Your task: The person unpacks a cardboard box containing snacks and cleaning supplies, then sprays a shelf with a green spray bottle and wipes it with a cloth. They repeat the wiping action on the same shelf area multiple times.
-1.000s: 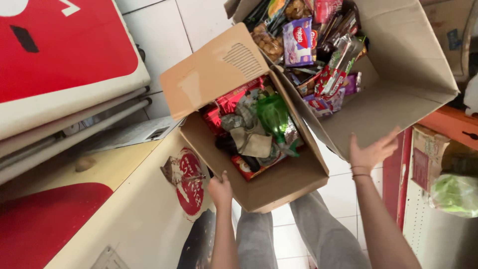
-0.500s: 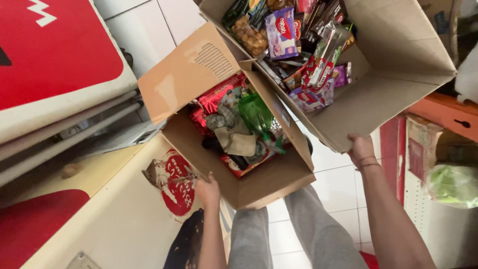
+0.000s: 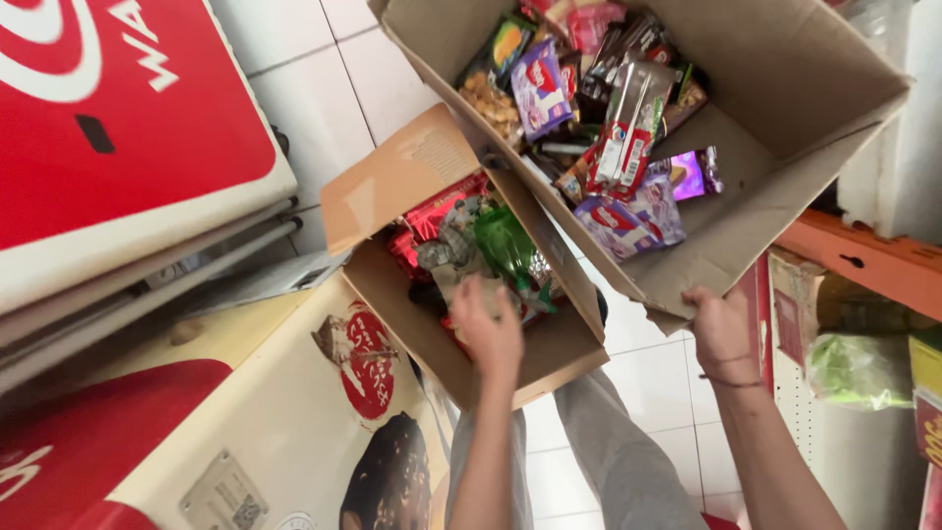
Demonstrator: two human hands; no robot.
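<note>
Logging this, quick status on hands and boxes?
Left hand reaching into small box, grip unclear. Right hand gripping big box edge. Snack packets fill both.

Smaller box point(image 3: 549, 358) left of, seemingly touching, bigger snack-filled box point(image 3: 785, 186).

Colourful snack packets point(image 3: 628, 147) fill two cardboard boxes point(image 3: 785, 186).

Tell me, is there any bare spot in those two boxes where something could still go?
The big box has bare cardboard along its right side and near corner, between the snack packets and the right hand at its edge. The small box is packed; the left hand reaches into it, with bare board only on its near wall.
</note>
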